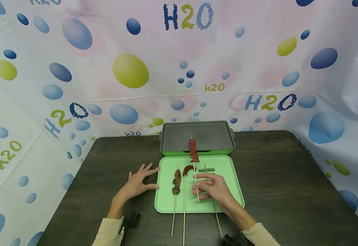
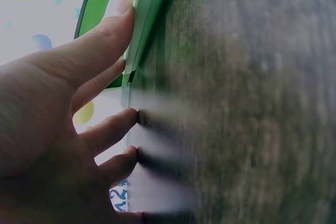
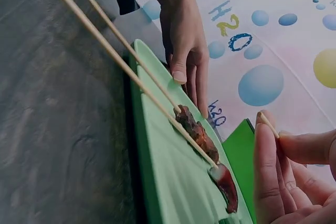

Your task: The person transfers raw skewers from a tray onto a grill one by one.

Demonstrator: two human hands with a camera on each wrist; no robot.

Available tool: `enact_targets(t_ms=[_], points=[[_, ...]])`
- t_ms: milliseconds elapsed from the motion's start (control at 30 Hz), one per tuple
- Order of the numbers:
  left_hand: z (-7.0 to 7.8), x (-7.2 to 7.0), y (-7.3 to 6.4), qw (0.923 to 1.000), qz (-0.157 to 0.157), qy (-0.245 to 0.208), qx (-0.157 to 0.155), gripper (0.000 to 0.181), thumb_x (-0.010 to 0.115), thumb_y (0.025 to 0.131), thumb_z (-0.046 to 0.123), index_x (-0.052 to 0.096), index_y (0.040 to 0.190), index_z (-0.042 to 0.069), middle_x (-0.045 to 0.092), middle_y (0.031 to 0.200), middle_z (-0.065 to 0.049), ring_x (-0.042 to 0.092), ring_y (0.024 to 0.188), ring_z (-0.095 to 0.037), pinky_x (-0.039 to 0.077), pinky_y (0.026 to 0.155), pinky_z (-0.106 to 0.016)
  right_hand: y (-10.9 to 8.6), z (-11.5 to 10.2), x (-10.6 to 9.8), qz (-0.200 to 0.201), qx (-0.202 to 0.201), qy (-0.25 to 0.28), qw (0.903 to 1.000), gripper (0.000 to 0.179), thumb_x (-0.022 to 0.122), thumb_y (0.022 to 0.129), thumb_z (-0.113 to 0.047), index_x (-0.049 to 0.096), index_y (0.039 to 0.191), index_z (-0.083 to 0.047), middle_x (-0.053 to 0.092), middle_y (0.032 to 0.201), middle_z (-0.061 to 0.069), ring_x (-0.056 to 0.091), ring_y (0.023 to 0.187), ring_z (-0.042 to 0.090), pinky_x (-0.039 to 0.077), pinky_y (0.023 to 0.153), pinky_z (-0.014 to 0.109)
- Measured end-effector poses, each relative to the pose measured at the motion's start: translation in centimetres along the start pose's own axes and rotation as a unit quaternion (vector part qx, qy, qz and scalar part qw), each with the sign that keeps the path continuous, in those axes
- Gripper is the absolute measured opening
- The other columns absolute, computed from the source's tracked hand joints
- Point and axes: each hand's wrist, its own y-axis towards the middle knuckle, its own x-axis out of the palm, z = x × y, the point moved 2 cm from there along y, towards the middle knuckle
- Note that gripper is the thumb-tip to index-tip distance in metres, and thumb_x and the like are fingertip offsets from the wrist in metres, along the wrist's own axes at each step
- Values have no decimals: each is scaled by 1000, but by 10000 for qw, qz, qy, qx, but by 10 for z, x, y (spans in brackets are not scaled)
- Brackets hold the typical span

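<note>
My right hand (image 1: 214,188) pinches the stick of a skewer with red meat-like pieces (image 1: 193,150), raised above a light green tray (image 1: 166,205) with its tip up. In the right wrist view the stick's end (image 3: 269,124) shows between thumb and fingers. With fingers spread, my left hand (image 1: 139,182) lies at the tray's left edge; thumb and index finger touch the rim (image 2: 148,17). On the tray lie a skewer of brown meat pieces (image 1: 176,181), a skewer with a curved dark red piece (image 1: 188,169), and one with green pieces (image 1: 209,169), partly hidden by my right hand.
Behind the tray stands a grey-topped griddle (image 1: 179,136) with a green base. Several skewer sticks (image 1: 184,225) overhang the tray's front edge. The dark wooden table (image 1: 277,184) spreads out to both sides, with a patterned sheet (image 1: 99,78) behind it.
</note>
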Motion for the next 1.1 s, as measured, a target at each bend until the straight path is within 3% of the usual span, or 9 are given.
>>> enact_targets(t_ms=[333,667,1100], points=[[-1,0,1,10000,37,-36,-13,78,80,89,37,47,156,16,24,166,-22,8,153,-49,-6,104,-85,32,-8,20,58,-63,82,9999,41,67,99,-7,59,136,9,76,102,19,77,90,26,62,76,39],[-1,1,1,9999,-11,-46,-93,78,79,89,39,47,157,17,24,166,-21,6,154,-49,-6,106,-83,68,-18,33,103,-38,273,9996,40,68,99,-7,60,135,10,77,99,19,77,85,20,62,79,39],[1,0,0,9999,8,-94,-99,77,80,89,38,48,156,16,25,166,-22,7,153,-49,-6,106,-84,99,-24,38,361,-134,242,9990,35,67,98,-3,65,131,7,77,98,18,76,80,16,62,73,33]])
